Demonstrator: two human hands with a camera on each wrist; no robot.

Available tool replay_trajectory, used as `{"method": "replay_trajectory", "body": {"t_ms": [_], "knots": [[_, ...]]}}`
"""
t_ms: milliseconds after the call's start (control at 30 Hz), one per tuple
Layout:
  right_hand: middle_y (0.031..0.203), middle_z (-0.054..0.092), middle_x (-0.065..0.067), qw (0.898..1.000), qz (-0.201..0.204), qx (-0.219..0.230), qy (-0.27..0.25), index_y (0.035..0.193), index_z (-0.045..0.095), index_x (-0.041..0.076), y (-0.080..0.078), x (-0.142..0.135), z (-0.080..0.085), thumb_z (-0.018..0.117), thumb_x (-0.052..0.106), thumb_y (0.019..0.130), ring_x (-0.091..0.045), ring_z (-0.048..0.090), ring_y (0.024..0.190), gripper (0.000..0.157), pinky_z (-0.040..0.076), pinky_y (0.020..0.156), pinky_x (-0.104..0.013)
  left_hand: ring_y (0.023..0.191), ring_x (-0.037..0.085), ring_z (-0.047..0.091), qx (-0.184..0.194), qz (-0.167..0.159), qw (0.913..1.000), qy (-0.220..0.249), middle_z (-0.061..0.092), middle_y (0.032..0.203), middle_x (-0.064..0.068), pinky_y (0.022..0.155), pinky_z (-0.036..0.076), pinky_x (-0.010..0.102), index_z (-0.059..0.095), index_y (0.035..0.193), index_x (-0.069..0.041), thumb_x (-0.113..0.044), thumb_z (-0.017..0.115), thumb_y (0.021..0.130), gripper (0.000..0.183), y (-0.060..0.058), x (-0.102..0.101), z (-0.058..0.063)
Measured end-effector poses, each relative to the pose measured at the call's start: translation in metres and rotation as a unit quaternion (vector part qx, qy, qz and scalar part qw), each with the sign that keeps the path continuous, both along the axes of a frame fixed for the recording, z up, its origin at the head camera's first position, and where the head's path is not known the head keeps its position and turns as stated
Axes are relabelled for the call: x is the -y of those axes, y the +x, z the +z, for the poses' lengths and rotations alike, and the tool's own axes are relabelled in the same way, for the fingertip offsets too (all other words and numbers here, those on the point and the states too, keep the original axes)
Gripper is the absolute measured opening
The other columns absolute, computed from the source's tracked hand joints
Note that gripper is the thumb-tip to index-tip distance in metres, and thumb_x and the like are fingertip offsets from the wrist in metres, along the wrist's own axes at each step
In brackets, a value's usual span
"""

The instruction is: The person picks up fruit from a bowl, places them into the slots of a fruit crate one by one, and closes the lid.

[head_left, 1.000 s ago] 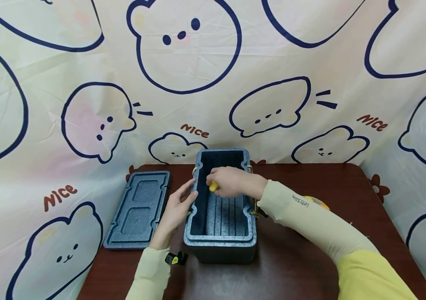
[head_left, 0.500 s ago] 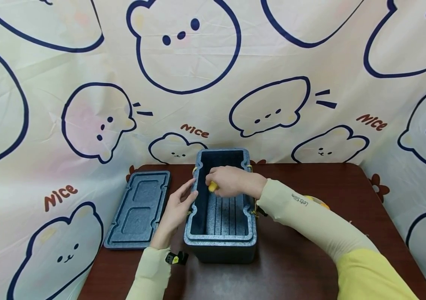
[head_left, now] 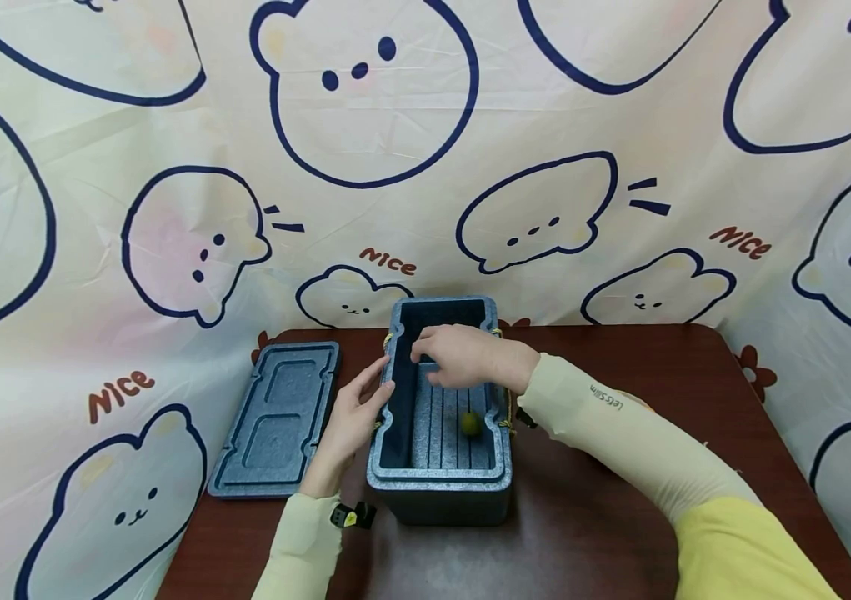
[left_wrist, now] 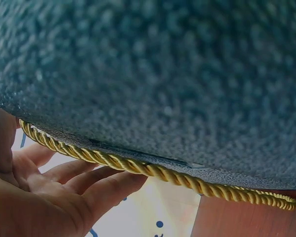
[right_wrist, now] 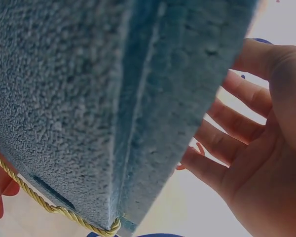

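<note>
A blue-grey foam box [head_left: 440, 500] stands lidless on the table, with gold twisted rope [left_wrist: 158, 172] along its sides. My left hand [head_left: 353, 408] touches its left rim with fingers extended; in the left wrist view the fingers lie beside the rope and box wall. Over the box's opening hovers my right hand [head_left: 458, 357], fingers loosely bent and apart, holding nothing. The right wrist view shows that hand [right_wrist: 256, 133] beyond the box's rim. Inside the box, near its right wall, is a small round yellow-green thing [head_left: 471, 424].
The matching foam lid [head_left: 275, 421] lies left of the box on the brown table [head_left: 620, 517]. Behind the right sleeve a yellow thing [head_left: 637, 400] shows only a sliver. A curtain with cartoon bears [head_left: 365, 108] hangs behind the table.
My right hand has let go of the yellow thing it held, and its fingers have loosened. A round yellow-green thing now shows inside the box. The left hand keeps its place.
</note>
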State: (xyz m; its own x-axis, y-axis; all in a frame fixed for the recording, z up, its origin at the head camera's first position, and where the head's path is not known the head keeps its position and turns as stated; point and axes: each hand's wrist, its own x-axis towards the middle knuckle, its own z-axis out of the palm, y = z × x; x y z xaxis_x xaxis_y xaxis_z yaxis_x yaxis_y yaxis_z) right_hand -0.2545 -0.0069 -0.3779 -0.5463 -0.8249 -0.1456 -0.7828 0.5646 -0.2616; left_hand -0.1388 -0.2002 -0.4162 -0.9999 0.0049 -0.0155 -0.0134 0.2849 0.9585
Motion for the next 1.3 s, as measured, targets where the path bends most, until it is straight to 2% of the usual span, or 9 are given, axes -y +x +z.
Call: {"method": "replay_trajectory", "body": {"t_ms": [100,200,367,633,700,867,967,1100,1300], "knots": [[0.142,0.056,-0.002,1.000,-0.002,0.003,-0.004,0.134,0.065,0.018,0.000,-0.002,0.001,0.068,0.028,0.098,-0.016,0.062,0.113,0.037,0.051,0.097,-0.036,0.145,0.038,0.035,0.006,0.002,0.9999,0.009,0.037,0.158,0.020,0.112,0.035,0.057,0.041,0.154,-0.004,-0.013,0.052,0.106,0.050,-0.003,0.002,-0.006],[0.141,0.056,-0.002,1.000,-0.005,0.003,-0.017,0.133,0.065,0.019,0.001,-0.007,0.005,0.068,0.029,0.098,-0.017,0.062,0.114,0.037,0.051,0.097,-0.037,0.145,0.034,0.036,0.006,0.004,0.9998,0.017,0.037,0.159,0.016,0.113,0.035,0.055,0.042,0.154,-0.008,-0.016,0.054,0.106,0.050,-0.010,0.006,-0.022],[0.139,0.057,-0.003,0.997,-0.011,-0.009,-0.078,0.131,0.066,0.016,0.003,-0.026,0.019,0.068,0.026,0.098,-0.019,0.062,0.115,0.035,0.051,0.097,-0.039,0.145,0.031,0.036,-0.007,0.005,0.9999,0.013,0.039,0.158,0.013,0.113,0.035,0.053,0.045,0.153,-0.013,-0.021,0.056,0.106,0.049,-0.015,0.010,-0.035],[0.137,0.058,-0.008,0.981,-0.068,-0.016,-0.182,0.130,0.065,0.012,0.006,-0.090,0.043,0.068,0.021,0.098,-0.023,0.062,0.111,0.033,0.053,0.094,-0.041,0.145,0.036,0.034,0.001,0.000,1.0000,0.001,0.036,0.158,0.021,0.113,0.034,0.053,0.042,0.153,-0.001,-0.012,0.053,0.106,0.049,-0.003,0.000,-0.001],[0.133,0.060,-0.008,0.976,-0.089,-0.033,-0.194,0.127,0.065,0.012,0.006,-0.111,0.044,0.069,0.020,0.097,-0.024,0.063,0.108,0.032,0.055,0.089,-0.042,0.145,0.037,0.034,0.003,0.001,1.0000,-0.001,0.036,0.158,0.021,0.113,0.034,0.053,0.041,0.153,-0.001,-0.012,0.053,0.106,0.050,-0.002,-0.001,0.002],[0.122,0.065,-0.009,0.960,-0.147,-0.088,-0.220,0.120,0.067,0.010,0.011,-0.163,0.031,0.072,0.016,0.095,-0.026,0.064,0.099,0.027,0.055,0.080,-0.044,0.146,0.037,0.033,0.010,0.004,0.9999,0.004,0.035,0.159,0.021,0.114,0.033,0.053,0.042,0.153,-0.001,-0.012,0.053,0.106,0.050,-0.002,0.000,0.000],[0.118,0.065,-0.011,0.953,-0.191,-0.095,-0.216,0.120,0.068,0.009,0.018,-0.191,0.019,0.072,0.017,0.094,-0.026,0.061,0.095,0.027,0.053,0.079,-0.046,0.147,0.034,0.032,0.010,0.005,0.9999,0.013,0.034,0.160,0.018,0.115,0.032,0.052,0.042,0.153,-0.004,-0.014,0.054,0.106,0.050,-0.008,0.004,-0.013],[0.120,0.064,-0.014,0.945,-0.259,-0.070,-0.186,0.122,0.067,0.008,0.025,-0.223,-0.001,0.071,0.022,0.096,-0.028,0.062,0.097,0.030,0.052,0.083,-0.052,0.147,0.030,0.032,-0.004,0.008,0.9998,0.016,0.036,0.160,0.014,0.115,0.032,0.051,0.044,0.153,-0.010,-0.019,0.056,0.106,0.049,-0.016,0.010,-0.033],[0.129,0.059,-0.023,0.932,-0.332,-0.018,-0.148,0.127,0.063,0.001,0.027,-0.258,-0.041,0.067,0.025,0.098,-0.038,0.063,0.104,0.038,0.052,0.086,-0.058,0.146,0.028,0.035,-0.018,0.006,0.9997,0.017,0.038,0.159,0.011,0.114,0.034,0.051,0.047,0.152,-0.015,-0.023,0.057,0.105,0.048,-0.017,0.011,-0.038]]}}
